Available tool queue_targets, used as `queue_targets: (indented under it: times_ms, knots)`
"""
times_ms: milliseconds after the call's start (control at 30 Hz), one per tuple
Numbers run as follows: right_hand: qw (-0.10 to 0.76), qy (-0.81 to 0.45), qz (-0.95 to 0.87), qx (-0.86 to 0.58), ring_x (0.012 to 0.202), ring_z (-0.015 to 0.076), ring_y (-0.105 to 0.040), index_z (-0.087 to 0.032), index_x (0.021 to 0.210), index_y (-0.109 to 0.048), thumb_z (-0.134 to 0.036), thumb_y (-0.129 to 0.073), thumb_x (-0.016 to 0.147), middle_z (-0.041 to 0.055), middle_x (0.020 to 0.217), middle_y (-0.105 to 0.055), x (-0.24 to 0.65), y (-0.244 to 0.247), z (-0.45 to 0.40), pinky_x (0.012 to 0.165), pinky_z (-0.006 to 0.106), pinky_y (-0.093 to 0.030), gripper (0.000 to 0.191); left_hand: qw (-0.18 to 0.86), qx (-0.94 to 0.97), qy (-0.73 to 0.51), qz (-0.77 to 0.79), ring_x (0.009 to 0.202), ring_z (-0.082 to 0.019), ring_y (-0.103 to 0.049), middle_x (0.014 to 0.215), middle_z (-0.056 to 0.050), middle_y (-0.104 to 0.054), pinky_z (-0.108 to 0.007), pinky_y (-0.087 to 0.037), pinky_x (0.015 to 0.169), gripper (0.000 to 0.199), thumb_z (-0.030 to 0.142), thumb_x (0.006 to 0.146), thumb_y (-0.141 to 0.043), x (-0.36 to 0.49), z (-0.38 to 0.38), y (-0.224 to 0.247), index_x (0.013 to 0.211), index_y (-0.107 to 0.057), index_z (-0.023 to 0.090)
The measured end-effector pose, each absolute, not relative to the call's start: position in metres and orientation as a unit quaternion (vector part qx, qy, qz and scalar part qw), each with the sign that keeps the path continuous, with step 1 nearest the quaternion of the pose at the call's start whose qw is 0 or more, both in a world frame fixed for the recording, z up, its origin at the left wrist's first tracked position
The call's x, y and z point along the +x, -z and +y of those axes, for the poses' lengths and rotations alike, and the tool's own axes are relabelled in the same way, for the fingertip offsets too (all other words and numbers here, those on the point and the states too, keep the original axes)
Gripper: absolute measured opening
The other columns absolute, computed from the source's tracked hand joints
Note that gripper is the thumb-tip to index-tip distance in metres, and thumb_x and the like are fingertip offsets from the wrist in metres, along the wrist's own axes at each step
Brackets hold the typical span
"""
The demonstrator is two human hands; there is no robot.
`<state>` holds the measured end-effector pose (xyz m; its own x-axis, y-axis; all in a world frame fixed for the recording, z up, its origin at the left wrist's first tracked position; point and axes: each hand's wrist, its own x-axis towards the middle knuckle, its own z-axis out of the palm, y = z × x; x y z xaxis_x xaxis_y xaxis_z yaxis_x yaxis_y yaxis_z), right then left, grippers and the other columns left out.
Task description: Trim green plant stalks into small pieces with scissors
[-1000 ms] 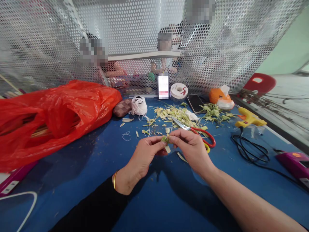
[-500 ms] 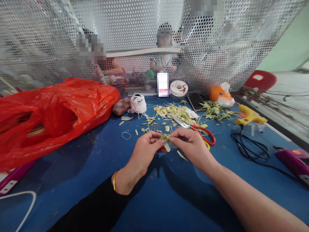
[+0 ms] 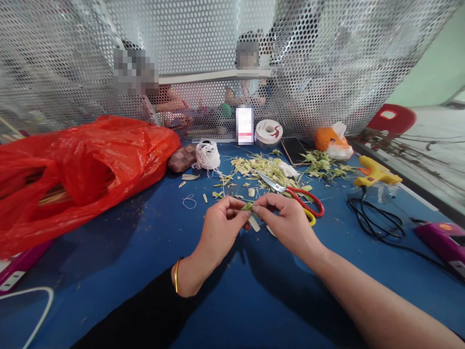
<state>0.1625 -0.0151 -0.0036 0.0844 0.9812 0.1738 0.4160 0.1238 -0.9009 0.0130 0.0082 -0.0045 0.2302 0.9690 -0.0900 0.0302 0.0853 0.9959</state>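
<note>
A small green plant piece (image 3: 247, 207) is pinched between the thumb and fingers of my left hand (image 3: 221, 225), above the blue table (image 3: 119, 276). The fingertips of my right hand (image 3: 286, 215) close on the same piece from the right, almost touching the left fingertips. A pale strip (image 3: 254, 223) hangs below the left fingers. Just beyond my right hand lie open-bladed scissors (image 3: 303, 197) with red and yellow handles. A heap of yellow-green plant scraps (image 3: 259, 167) is spread behind both hands.
On the left is a red plastic bag (image 3: 145, 160), beside a checkered pouch (image 3: 182, 158) and white string (image 3: 208, 156). A lit phone (image 3: 244, 125), a ribbon spool (image 3: 269, 132) and a dark phone (image 3: 293, 150) stand behind. Right: yellow glue gun (image 3: 378, 173) with black cable. People sit beyond the mesh.
My left wrist has shifted slightly right, and the green piece is turned a little between my fingers. The pale strip below has moved slightly right.
</note>
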Motion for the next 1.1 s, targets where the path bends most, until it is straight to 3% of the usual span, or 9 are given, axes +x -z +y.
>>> queue_targets:
  times_ms: [200, 433, 667, 1100]
  knots:
    - [0.526, -0.393, -0.513, -0.553, 0.055, 0.0126, -0.055, -0.02, 0.073, -0.057, -0.023, -0.066, 0.074, -0.0046, 0.059, -0.057, 0.16, 0.011, -0.012, 0.054, 0.026, -0.043, 0.009, 0.563, 0.557, -0.409, 0.454, 0.056, -0.011, -0.063, 0.065, 0.002, -0.066, -0.021, -0.048, 0.057, 0.011, 0.021, 0.074, -0.071, 0.013, 0.008, 0.008, 0.08, -0.062, 0.016]
    - [0.54, -0.412, -0.501, -0.537, 0.056, 0.0123, -0.056, -0.019, 0.072, -0.058, -0.023, -0.067, 0.074, -0.0041, 0.059, -0.058, 0.161, 0.005, -0.013, 0.056, 0.026, -0.044, 0.01, 0.558, 0.57, -0.413, 0.438, 0.055, -0.01, -0.062, 0.066, 0.001, -0.068, -0.021, -0.048, 0.057, 0.011, 0.02, 0.073, -0.072, 0.014, 0.006, 0.004, 0.078, -0.062, 0.016]
    - [0.521, -0.364, -0.556, -0.535, 0.06, 0.0128, -0.051, -0.018, 0.073, -0.064, -0.026, -0.067, 0.075, -0.0029, 0.064, -0.059, 0.163, 0.002, -0.013, 0.059, 0.027, -0.04, 0.008, 0.667, 0.39, -0.452, 0.445, 0.05, -0.008, -0.06, 0.06, 0.005, -0.063, -0.021, -0.049, 0.056, 0.024, 0.024, 0.065, -0.078, 0.012, 0.013, 0.003, 0.078, -0.059, 0.016]
    - [0.501, -0.344, -0.587, -0.535, 0.061, 0.0138, -0.05, -0.018, 0.07, -0.064, -0.026, -0.064, 0.078, -0.0013, 0.064, -0.059, 0.162, 0.006, -0.014, 0.059, 0.028, -0.04, 0.011, 0.631, 0.43, -0.462, 0.45, 0.049, -0.009, -0.06, 0.056, 0.004, -0.064, -0.02, -0.048, 0.055, 0.019, 0.022, 0.065, -0.078, 0.016, 0.009, 0.005, 0.076, -0.064, 0.016]
